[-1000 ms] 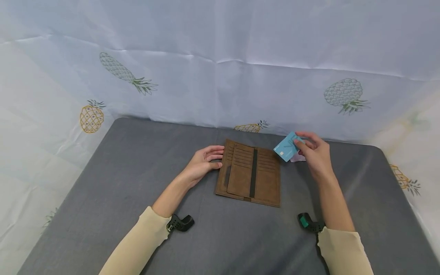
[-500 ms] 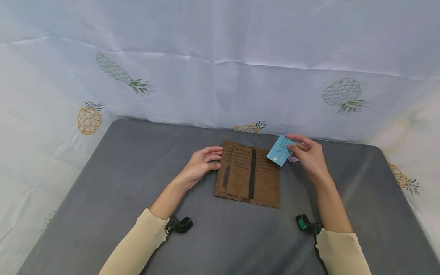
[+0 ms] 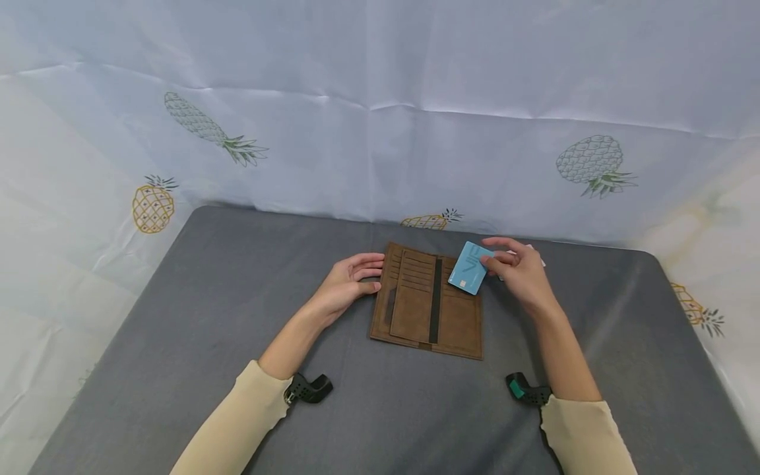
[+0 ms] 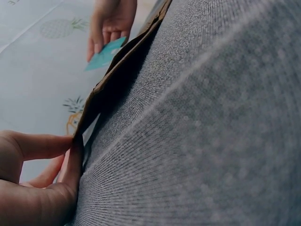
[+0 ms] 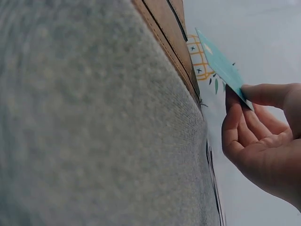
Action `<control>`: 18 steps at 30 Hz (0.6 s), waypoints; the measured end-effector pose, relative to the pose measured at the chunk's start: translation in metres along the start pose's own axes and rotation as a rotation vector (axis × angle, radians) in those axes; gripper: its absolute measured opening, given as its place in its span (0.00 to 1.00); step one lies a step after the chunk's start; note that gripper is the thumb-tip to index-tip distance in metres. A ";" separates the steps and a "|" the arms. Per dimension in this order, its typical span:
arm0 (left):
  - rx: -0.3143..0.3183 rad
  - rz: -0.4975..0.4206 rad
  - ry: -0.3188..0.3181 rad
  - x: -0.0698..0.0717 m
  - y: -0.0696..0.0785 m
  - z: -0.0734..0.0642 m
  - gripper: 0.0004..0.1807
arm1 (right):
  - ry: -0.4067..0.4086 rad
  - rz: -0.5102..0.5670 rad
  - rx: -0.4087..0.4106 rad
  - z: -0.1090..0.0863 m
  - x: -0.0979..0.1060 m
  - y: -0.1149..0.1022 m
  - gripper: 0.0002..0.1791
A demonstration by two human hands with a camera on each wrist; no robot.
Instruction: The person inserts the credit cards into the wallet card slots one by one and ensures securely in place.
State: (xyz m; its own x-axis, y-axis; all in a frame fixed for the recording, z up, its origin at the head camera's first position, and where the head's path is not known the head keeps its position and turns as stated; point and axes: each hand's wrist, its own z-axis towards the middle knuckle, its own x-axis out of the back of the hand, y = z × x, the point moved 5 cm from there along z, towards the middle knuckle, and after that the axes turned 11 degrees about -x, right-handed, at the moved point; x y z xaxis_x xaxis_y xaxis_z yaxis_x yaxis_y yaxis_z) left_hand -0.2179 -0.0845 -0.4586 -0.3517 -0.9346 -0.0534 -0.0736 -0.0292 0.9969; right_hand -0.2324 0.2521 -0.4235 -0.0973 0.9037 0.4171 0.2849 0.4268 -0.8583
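I saw the light-blue card [image 3: 466, 269], lettered VIP, tilted above the upper right of the open wallet [image 3: 460, 326], brown and slotted. The right hand [image 3: 518, 269] pinched the card by its edge; the left hand [image 3: 346, 280] pinched the wallet's left edge. Beneath, I had the grey counter [image 3: 386, 415]; beyond it hung pale cloth [image 3: 320, 152] printed with pineapples [image 3: 153, 208].

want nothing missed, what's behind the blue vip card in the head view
Part of the brown wallet shows behind the blue VIP card; the wallet's upper right corner is covered, card slots there only partly.
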 end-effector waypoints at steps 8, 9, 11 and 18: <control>0.000 -0.002 0.004 0.000 0.001 0.000 0.33 | -0.031 -0.065 0.031 0.000 -0.006 -0.003 0.22; 0.001 -0.002 0.005 0.000 0.001 -0.001 0.33 | -0.033 -0.073 0.036 0.000 -0.006 -0.003 0.22; 0.002 -0.005 0.008 0.000 0.001 -0.001 0.34 | -0.034 -0.082 0.047 0.000 -0.007 -0.004 0.21; 0.005 -0.003 0.004 0.000 0.001 0.000 0.34 | -0.019 -0.105 0.071 0.000 -0.007 -0.003 0.19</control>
State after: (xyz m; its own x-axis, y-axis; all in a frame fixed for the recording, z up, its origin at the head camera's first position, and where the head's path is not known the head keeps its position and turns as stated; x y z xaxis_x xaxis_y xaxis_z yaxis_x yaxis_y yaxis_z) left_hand -0.2179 -0.0845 -0.4573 -0.3478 -0.9359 -0.0563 -0.0792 -0.0306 0.9964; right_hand -0.2326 0.2440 -0.4237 -0.1415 0.8540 0.5006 0.2043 0.5200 -0.8294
